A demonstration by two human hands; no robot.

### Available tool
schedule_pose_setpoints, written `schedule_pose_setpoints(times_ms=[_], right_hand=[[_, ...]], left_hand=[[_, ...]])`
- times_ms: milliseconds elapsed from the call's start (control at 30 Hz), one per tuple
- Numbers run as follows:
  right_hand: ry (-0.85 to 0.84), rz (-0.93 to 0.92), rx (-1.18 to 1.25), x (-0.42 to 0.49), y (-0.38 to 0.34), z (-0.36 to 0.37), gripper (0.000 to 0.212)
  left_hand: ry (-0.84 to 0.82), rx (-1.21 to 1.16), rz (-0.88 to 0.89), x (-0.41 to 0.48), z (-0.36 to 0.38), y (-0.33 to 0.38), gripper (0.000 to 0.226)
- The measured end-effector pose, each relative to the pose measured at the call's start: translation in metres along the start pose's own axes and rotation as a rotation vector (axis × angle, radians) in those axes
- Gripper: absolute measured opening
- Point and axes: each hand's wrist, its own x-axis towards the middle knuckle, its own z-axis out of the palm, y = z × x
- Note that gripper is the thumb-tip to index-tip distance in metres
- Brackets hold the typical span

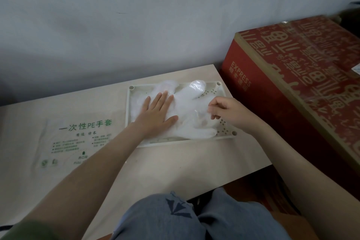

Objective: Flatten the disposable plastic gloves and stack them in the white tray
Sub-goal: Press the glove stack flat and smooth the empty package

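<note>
**Knees [175, 218] below, both hands on the glove [187, 107] in the tray [213, 90]**

Nearest to us are our knees in blue denim, tucked under the front edge of a pale table [194, 160]. Beyond them our two forearms reach forward to the white tray, which lies on the table's far right part with its long side running left to right.

We see the clear plastic glove lying inside the tray, spread along the tray's length. Its fingers fan out to the right: some lobes point at the tray's near right corner, and one puffed finger points toward the far right corner. Its cuff end lies to the left, under our palm. We cannot tell how many layers of film lie beneath it.

Our left hand [157, 113] is flat on the glove's left half, palm down, fingers straight and aimed away from us, thumb spread to the right. Our right hand [228, 111] sits over the tray's right side with its fingers curled, the tips pinching a fold of the glove's film.

Rows of small holes show in the tray floor to the right of the glove. Left of the tray, a flat glove packet [83, 138] with green print lies on the table, and our left forearm crosses its right edge. A red carton [292, 84] stands just beside the table on the right.
</note>
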Motion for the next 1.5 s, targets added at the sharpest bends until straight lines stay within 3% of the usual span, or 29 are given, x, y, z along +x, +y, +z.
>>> schedule_pose_setpoints(times_ms=[100, 200, 333, 533, 667, 833, 933, 1000, 1133, 1233, 1333, 1433, 1500], right_hand=[[0.01, -0.032, 0.014, -0.002, -0.007, -0.001, 0.01], [-0.017, -0.022, 0.041, -0.003, -0.01, -0.003, 0.008], [-0.093, 0.011, 0.08, -0.006, -0.011, -0.005, 0.026], [-0.154, 0.069, 0.085, -0.012, -0.014, -0.005, 0.058], [-0.155, 0.102, 0.113, -0.014, -0.014, 0.001, 0.075], [-0.16, 0.125, 0.144, -0.021, -0.022, 0.003, 0.084], [-0.264, 0.19, 0.032, -0.023, -0.024, -0.003, 0.078], [-0.301, 0.234, -0.057, -0.021, -0.022, -0.007, 0.059], [-0.116, 0.28, -0.093, -0.015, -0.02, -0.013, 0.019], [-0.041, 0.308, -0.054, -0.014, -0.02, -0.014, 0.025], [0.066, 0.275, -0.228, -0.011, -0.02, -0.008, 0.027], [0.191, 0.131, -0.539, -0.002, -0.024, 0.006, 0.038], [0.256, -0.035, -0.602, 0.004, -0.028, 0.021, 0.038]], left_hand=[[-0.003, -0.019, -0.006, -0.001, -0.003, 0.0, 0.075], [0.01, -0.012, -0.011, -0.002, -0.004, 0.0, 0.078], [0.057, 0.013, -0.009, -0.004, -0.012, 0.003, 0.09], [0.143, 0.153, -0.063, -0.01, -0.024, 0.008, 0.08], [0.068, 0.094, -0.197, -0.02, -0.027, 0.017, 0.069], [-0.085, 0.052, -0.224, -0.024, -0.022, 0.014, 0.071], [-0.128, 0.022, -0.22, -0.024, -0.018, 0.009, 0.071], [-0.128, 0.021, -0.206, -0.023, -0.016, 0.008, 0.072], [-0.133, 0.03, -0.178, -0.022, -0.016, 0.007, 0.073], [-0.13, 0.035, -0.152, -0.022, -0.015, 0.004, 0.073], [-0.128, 0.043, -0.122, -0.021, -0.015, -0.001, 0.074], [-0.121, 0.051, -0.109, -0.02, -0.014, -0.003, 0.074], [-0.113, 0.054, -0.104, -0.02, -0.014, -0.003, 0.074]])
